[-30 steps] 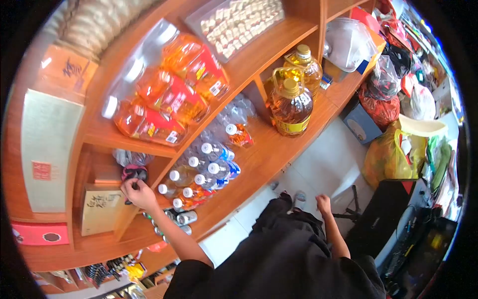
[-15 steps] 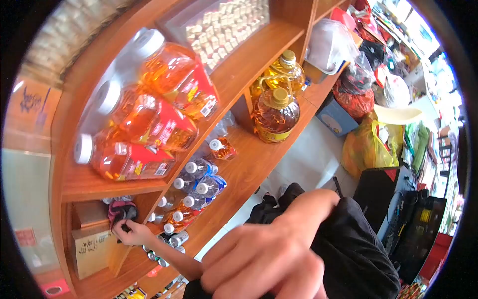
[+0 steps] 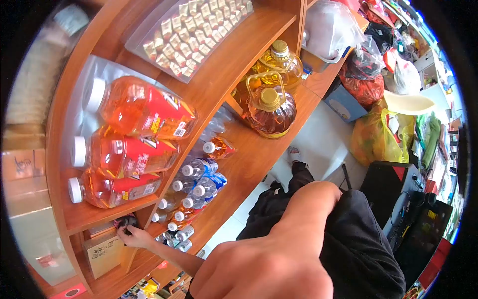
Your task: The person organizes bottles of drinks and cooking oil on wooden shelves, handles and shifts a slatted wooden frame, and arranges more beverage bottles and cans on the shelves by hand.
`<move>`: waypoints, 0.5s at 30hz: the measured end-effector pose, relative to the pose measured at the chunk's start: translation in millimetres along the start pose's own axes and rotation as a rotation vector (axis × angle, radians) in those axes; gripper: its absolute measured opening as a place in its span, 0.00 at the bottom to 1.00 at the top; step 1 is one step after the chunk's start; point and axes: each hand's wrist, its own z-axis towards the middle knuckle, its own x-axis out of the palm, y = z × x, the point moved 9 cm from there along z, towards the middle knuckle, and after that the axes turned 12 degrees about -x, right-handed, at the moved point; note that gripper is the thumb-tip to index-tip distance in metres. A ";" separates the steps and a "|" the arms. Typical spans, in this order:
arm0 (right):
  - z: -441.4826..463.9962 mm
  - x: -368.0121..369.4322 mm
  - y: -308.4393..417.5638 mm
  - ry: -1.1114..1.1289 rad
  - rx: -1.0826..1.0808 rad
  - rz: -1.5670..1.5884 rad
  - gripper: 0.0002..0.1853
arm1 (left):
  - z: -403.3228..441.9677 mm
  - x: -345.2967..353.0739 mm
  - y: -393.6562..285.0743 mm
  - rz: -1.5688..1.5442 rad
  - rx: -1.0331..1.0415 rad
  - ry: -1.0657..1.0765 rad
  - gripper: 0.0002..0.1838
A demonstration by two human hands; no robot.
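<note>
The left hand (image 3: 134, 237) reaches into a low compartment of the wooden shelving (image 3: 259, 37), its fingers curled against a dark item with a touch of pink (image 3: 125, 221); the item sits just above them in the view, partly covered, and whether they grip it or merely touch it cannot be told. Just below and to the left of these fingers stands a tan box (image 3: 103, 255) with dark handwriting-like characters on its front. On the shelf above them lie three big bottles of orange liquid (image 3: 142, 107), tipped on their sides, with white caps and red labels; farther up, well apart from the fingers, is a clear tray (image 3: 186, 77) filled with small wrapped pieces. To the right of the fingers, on the wooden worktop (image 3: 244, 169), are a few cans (image 3: 185, 232), nearest to them, then a cluster of white-capped bottles (image 3: 199, 190), and, well beyond those, large handled jugs (image 3: 271, 112) of amber and yellow liquid. The right hand (image 3: 264, 266) looms close to the camera, back upward, well to the right of the left fingers and in front of the dark trousers (image 3: 368, 244); its own fingers are cut off by the lower edge, so their opening and any hold cannot be told.
</note>
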 end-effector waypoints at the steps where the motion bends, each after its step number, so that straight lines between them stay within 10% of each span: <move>1: 6.6 -5.6 5.7 0.034 -0.022 0.000 0.11 | 0.9 1.5 3.7 0.047 -0.074 -0.002 0.08; 15: 63.3 -73.7 48.8 -0.047 0.182 0.477 0.27 | -23.1 24.9 -52.7 0.260 -0.087 0.347 0.21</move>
